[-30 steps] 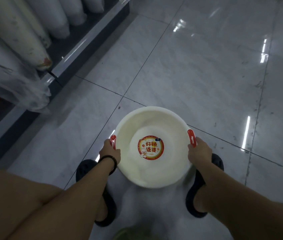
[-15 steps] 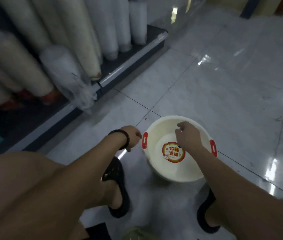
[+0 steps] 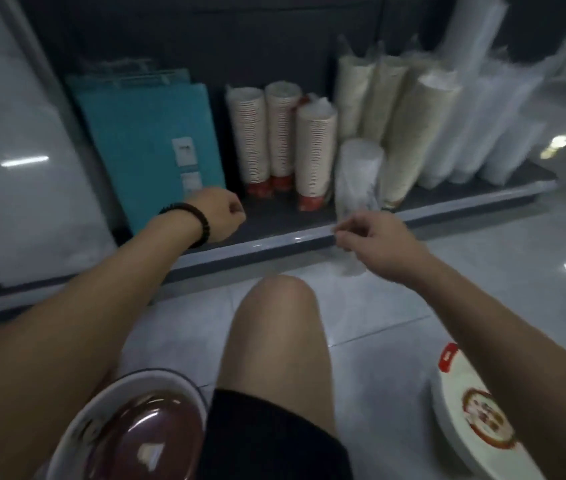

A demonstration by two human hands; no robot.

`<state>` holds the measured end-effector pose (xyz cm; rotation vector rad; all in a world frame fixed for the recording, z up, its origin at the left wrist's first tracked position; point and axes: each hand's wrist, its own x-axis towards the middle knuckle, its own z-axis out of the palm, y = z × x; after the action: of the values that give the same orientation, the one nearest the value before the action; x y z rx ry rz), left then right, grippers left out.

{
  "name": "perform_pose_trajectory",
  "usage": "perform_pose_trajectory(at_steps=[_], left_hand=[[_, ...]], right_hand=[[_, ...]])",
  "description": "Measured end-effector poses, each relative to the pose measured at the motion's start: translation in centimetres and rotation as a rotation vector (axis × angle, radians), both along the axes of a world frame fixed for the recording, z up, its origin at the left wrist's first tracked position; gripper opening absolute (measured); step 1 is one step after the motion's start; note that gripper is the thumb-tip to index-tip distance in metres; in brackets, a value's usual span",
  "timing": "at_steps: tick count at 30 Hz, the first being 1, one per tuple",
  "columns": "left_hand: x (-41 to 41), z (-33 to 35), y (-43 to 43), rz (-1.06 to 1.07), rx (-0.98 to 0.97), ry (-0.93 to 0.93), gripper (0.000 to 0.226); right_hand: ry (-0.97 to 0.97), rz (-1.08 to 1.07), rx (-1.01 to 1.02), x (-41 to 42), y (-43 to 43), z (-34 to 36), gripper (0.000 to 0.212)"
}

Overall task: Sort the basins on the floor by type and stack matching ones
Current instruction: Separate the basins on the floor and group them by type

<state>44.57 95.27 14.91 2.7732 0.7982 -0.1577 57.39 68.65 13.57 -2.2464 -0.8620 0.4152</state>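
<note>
white-rimmed basin (image 3: 136,427) with dark red inside on floor at lower left, left hand (image 3: 220,216) an empty fist over shelf (image 3: 274,221), paper cup stacks (image 3: 281,136) behind, right hand (image 3: 375,244) curled, grip unclear, white red-handled basin (image 3: 461,386) under right forearm

Left hand (image 3: 220,216), right hand (image 3: 375,241) curled before shelved cup stacks (image 3: 314,150)

Head camera looks down and forward over a knee (image 3: 276,306); shelf (image 3: 285,220) close ahead.
</note>
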Motion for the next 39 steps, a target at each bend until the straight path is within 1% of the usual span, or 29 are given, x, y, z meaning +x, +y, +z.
perform_pose_trajectory(at_steps=[3,5,7,11,14,17,20,22,25,27,28,30,32,34,37,38,39], left_hand=[[-5.5,-2.6,4.3,0.116,-0.057,0.086,0.029],[-8.3,-4.1,5.8,0.174,-0.099,0.148,0.03],[-10.9,-5.5,7.3,0.258,-0.153,0.161,0.029],[-13.1,-9.2,8.3,0.347,-0.22,0.171,0.029],[-13.7,-11.7,7.6,0.397,-0.277,0.189,0.033],[-14.6,-13.2,6.9,0.512,-0.3,0.19,0.035],[-16.5,-12.4,6.3,0.615,-0.281,0.215,0.032],[-18.2,-11.4,6.1,0.709,-0.274,0.221,0.028],[-21.2,-10.6,6.4,0.874,-0.245,0.253,0.031],[-23.1,-10.4,6.4,0.947,-0.245,0.241,0.035],[-23.5,-9.3,5.5,0.973,-0.242,0.235,0.034],[-23.8,-6.8,3.0,1.008,-0.206,0.21,0.029],[-24.4,-5.5,1.4,1.048,-0.158,0.188,0.029],[-25.6,-4.3,-0.1,1.102,-0.121,0.164,0.03],[-27.5,-1.9,-1.7,1.147,-0.073,0.14,0.032],[-28.1,-1.2,-2.1,1.16,-0.064,0.126,0.033],[-28.7,-0.4,-2.3,1.175,-0.066,0.11,0.034]], right_hand=[[0.01,0.155,-0.104,-1.5,6.5,2.0,0.008],[-0.021,0.257,-0.17,-2.9,9.9,2.4,0.009],[-0.05,0.358,-0.248,-5.0,13.1,2.1,0.012],[-0.094,0.493,-0.33,-8.8,15.1,-0.8,0.016],[-0.057,0.572,-0.368,-10.5,15.1,-3.8,0.022],[-0.049,0.671,-0.42,-11.5,16.9,-6.1,0.027],[-0.042,0.809,-0.466,-13.4,20.3,-7.8,0.031],[-0.051,0.952,-0.53,-15.0,22.4,-8.3,0.035],[-0.091,1.161,-0.609,-16.7,24.0,-8.2,0.042],[-0.118,1.253,-0.597,-17.3,24.6,-7.4,0.041],[-0.126,1.287,-0.575,-17.4,24.7,-7.0,0.036],[-0.082,1.303,-0.521,-17.4,25.4,-6.6,0.022],[0.048,1.248,-0.518,-17.4,26.0,-7.3,0.024],[0.175,1.173,-0.446,-17.6,25.7,-8.8,0.022],[0.438,0.958,-0.284,-17.6,24.0,-12.3,0.016],[0.517,0.86,-0.278,-17.6,23.5,-13.6,0.016],[0.548,0.756,-0.291,-17.6,23.1,-15.0,0.018]])
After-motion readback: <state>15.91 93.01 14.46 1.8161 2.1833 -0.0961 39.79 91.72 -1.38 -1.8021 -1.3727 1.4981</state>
